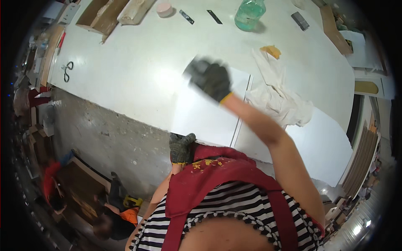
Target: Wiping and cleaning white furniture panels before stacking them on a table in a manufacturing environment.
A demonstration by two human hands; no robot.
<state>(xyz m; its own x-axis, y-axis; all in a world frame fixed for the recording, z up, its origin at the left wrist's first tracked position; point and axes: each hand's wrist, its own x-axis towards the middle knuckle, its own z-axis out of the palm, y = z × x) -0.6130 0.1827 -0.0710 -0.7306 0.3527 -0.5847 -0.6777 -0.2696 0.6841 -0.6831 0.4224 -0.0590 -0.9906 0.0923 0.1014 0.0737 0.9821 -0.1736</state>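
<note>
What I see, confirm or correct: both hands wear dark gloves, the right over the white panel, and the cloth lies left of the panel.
The head view shows the cloth right of the panel, not left. The left hand and right hand are gloved, the right over the panel.

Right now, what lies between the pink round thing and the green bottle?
A speckled dark strip and a black strip, on the tabletop; head view.

A workshop is suggested: a large white worktop (125, 79) is scattered with a bottle of green liquid (249, 16), black-handled scissors (67, 74) and a crumpled cloth (278, 100); the grey floor (121, 138) is marked with pale spots; brown boards (362, 157) are stacked at the right; dark work gloves (218, 81) are worn, and other people (115, 221) are seen, lower left.
</note>
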